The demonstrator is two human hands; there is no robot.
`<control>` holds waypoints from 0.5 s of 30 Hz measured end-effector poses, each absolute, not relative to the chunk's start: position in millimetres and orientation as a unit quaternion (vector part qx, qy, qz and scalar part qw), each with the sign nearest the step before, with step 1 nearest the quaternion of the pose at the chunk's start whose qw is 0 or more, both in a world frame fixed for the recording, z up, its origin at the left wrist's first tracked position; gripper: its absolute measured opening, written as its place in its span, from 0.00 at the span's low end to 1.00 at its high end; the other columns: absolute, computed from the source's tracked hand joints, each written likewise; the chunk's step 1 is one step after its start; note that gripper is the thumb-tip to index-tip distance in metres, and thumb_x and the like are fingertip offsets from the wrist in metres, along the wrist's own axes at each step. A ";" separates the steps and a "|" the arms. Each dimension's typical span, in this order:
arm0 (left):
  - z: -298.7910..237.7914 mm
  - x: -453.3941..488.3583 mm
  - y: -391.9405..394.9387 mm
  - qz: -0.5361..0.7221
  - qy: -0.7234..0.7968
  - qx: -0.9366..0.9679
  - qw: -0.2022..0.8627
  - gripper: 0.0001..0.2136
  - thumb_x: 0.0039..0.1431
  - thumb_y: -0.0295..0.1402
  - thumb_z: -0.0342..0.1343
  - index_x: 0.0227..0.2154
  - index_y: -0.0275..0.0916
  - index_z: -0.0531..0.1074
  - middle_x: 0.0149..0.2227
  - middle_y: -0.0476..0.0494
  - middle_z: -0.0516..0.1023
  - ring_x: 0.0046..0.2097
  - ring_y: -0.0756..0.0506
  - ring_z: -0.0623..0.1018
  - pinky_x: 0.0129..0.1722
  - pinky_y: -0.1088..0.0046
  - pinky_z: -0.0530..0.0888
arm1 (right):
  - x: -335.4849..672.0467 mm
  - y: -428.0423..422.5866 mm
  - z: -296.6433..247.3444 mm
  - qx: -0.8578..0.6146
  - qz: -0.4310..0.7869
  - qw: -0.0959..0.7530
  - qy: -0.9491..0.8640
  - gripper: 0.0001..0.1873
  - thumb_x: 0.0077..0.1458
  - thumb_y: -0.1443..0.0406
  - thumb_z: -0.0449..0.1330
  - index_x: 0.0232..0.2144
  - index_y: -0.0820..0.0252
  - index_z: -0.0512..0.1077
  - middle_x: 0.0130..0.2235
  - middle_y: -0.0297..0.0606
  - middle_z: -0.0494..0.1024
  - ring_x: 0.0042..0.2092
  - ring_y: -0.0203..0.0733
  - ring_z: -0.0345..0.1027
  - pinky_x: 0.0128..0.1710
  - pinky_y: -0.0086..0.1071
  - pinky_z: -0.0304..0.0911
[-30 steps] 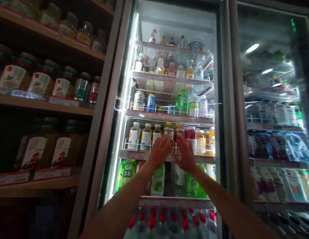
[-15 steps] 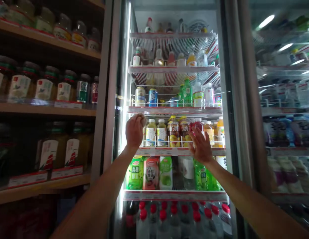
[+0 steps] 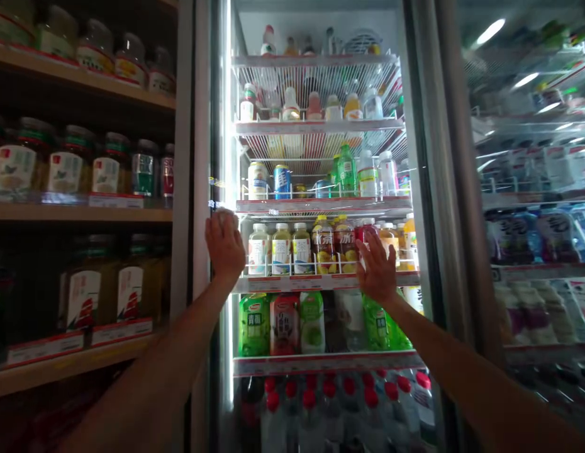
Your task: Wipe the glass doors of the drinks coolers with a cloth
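A glass door (image 3: 316, 38) of a lit drinks fridge fills the middle of the view. My left hand (image 3: 225, 248) is raised at the door's left edge, its fingers closed over a crumpled pale cloth (image 3: 224, 217) that shows only in part above the fingertips. My right hand (image 3: 378, 270) lies against the glass with its fingers spread and holds nothing. Behind it stand a red-drink bottle (image 3: 367, 230) and an iced tea bottle (image 3: 345, 242). Beside my left hand, behind the glass, is a white-labelled tea bottle (image 3: 258, 250).
On the left, wooden shelves (image 3: 75, 214) carry several jars and bottles. Another fridge door (image 3: 533, 251) with drinks behind it is to the right. A metal frame (image 3: 183, 157) runs between the shelves and the fridge. Several red-capped bottles (image 3: 309, 399) stand low in the fridge.
My left hand has slid left with the cloth, from in front of the tea bottles to the door's edge. The view has shifted slightly; my right hand stays by the red-drink bottle.
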State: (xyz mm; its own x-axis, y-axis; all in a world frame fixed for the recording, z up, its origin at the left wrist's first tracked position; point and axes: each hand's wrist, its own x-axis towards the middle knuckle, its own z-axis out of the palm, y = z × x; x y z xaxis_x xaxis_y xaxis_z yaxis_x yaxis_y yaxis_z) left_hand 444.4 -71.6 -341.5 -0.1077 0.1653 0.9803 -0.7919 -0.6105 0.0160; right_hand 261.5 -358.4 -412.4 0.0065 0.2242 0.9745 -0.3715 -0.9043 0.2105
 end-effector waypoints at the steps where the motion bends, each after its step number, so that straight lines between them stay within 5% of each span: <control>1: -348.9 438.4 -81.3 0.684 -0.304 0.577 0.326 0.22 0.63 0.30 0.40 0.59 0.33 0.57 0.63 0.33 0.54 0.66 0.38 0.49 0.63 0.51 0.53 | 261.5 -358.4 -412.4 0.678 0.702 0.213 -0.054 0.31 0.57 0.62 0.47 0.63 0.53 0.48 0.65 0.41 0.51 0.65 0.44 0.43 0.63 0.47 0.32; 7: -391.0 394.1 -155.5 0.643 -0.562 0.511 0.095 0.19 0.62 0.29 0.45 0.56 0.46 0.63 0.61 0.46 0.61 0.66 0.42 0.51 0.62 0.58 0.57 | 260.0 -360.1 -412.4 0.688 0.691 0.216 -0.055 0.29 0.58 0.63 0.45 0.62 0.54 0.50 0.65 0.41 0.50 0.65 0.43 0.43 0.63 0.47 0.34; 13: -351.3 429.1 -107.6 0.702 -0.306 0.559 0.319 0.21 0.63 0.29 0.41 0.58 0.37 0.59 0.63 0.36 0.55 0.66 0.40 0.48 0.63 0.53 0.53 | 259.5 -359.4 -411.9 0.685 0.693 0.216 -0.059 0.28 0.58 0.62 0.46 0.61 0.54 0.52 0.65 0.41 0.52 0.65 0.42 0.43 0.63 0.45 0.33; 15: -354.9 425.0 -114.0 0.703 -0.305 0.560 0.315 0.21 0.63 0.30 0.42 0.58 0.37 0.59 0.64 0.36 0.52 0.67 0.39 0.45 0.62 0.52 0.54 | 259.7 -359.2 -411.8 0.688 0.691 0.212 -0.061 0.29 0.58 0.62 0.46 0.62 0.53 0.51 0.65 0.40 0.52 0.65 0.42 0.43 0.63 0.46 0.33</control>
